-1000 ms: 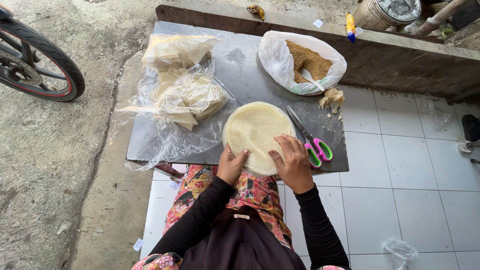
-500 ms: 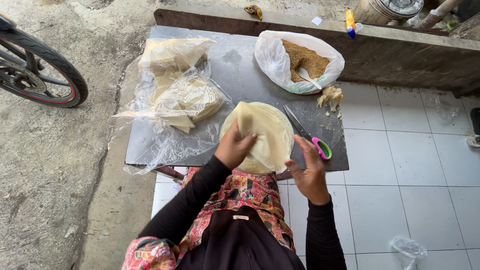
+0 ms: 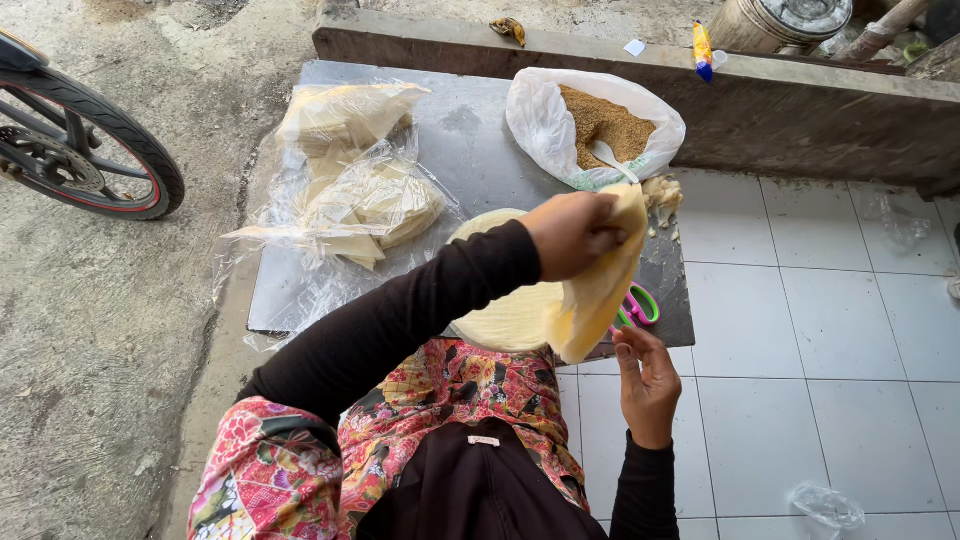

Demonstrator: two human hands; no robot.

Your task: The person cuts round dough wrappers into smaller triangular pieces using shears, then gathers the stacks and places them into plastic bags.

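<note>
Your left hand [image 3: 572,233] lifts one thin round wrapper [image 3: 600,285] off the stack [image 3: 505,315].
Its fingers pinch the sheet's upper edge above the metal table [image 3: 480,140]; your right hand [image 3: 648,380] waits open-fingered below it, beside the scissors [image 3: 640,305].

white bag [image 3: 545,120] of brown crumbs, clear wrapper bags [image 3: 340,190]

Left hand [image 3: 572,233] raised, clenched; right hand [image 3: 648,378] open

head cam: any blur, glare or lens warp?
Head view: soft, even daylight with no hard shadows; mild glare on the clear plastic wrap; the left hand and the round wrapper sheet it lifts look sharp; wide-angle bending shows on the bike wheel and tile lines.
</note>
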